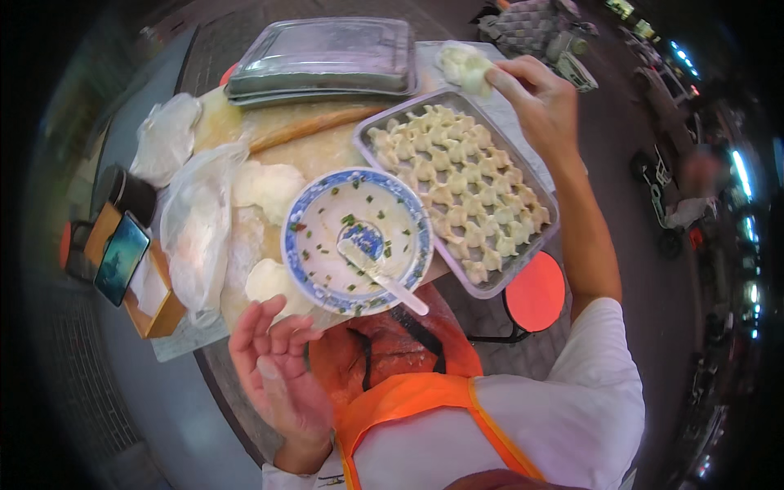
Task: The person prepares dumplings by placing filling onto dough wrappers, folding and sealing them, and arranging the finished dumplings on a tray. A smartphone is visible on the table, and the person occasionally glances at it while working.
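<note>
My right hand (542, 101) reaches past the far corner of a metal tray (450, 260), pinching a crumpled pale-green and white bundle (467, 66); whether it is plastic or cloth I cannot tell. Rows of small folded dumplings (465, 184) fill much of that tray. My left hand (282, 367) is raised palm up near the table's front edge, fingers apart, with nothing in it. Just beyond its fingertips lie round dough wrappers (272, 285). A blue-and-white bowl (318, 214) between the hands has chopped green bits stuck inside and a white spoon (392, 285) leaning over its rim.
Covered metal trays (324, 58) stand at the back, with a wooden rolling pin (318, 127) before them. More dough (266, 187), a plastic bag (199, 233), a white bag (166, 138), a dark cup (131, 195), a phone (122, 257) and a wooden box (162, 300) occupy the left. A red stool (535, 291) sits beside the table.
</note>
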A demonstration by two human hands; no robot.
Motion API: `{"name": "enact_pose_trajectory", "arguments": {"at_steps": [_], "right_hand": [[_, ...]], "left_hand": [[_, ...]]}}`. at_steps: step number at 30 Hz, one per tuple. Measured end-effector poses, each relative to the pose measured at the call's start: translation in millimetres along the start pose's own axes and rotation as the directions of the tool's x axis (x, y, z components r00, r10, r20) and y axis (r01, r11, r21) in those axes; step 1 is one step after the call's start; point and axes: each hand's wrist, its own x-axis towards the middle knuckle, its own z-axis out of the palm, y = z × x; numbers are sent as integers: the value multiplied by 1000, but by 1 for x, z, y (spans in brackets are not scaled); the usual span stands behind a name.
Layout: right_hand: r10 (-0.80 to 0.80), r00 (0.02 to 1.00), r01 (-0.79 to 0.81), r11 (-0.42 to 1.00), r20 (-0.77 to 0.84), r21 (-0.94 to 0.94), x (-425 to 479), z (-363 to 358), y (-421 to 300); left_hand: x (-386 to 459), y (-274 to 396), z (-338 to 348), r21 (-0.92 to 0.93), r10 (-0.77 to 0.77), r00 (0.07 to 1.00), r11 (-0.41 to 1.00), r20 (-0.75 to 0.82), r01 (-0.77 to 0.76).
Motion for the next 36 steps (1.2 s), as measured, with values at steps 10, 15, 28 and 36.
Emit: {"name": "enact_pose_trajectory", "arguments": {"at_steps": [10, 15, 28, 36], "right_hand": [[162, 971, -115, 962, 177, -250, 3, 59, 150], [103, 941, 18, 936, 322, -352, -4, 64, 165], [157, 922, 58, 847, 353, -529, -28, -5, 196], [33, 999, -26, 867, 6, -497, -63, -63, 108]], "left_hand": [[-8, -4, -4, 106, 70, 997, 992, -32, -67], [-8, -6, -6, 123, 64, 997, 991, -32, -59], [16, -13, -19, -50, -35, 990, 998, 138, 43], [25, -27, -118, 403, 363, 902, 880, -234, -250]]}}
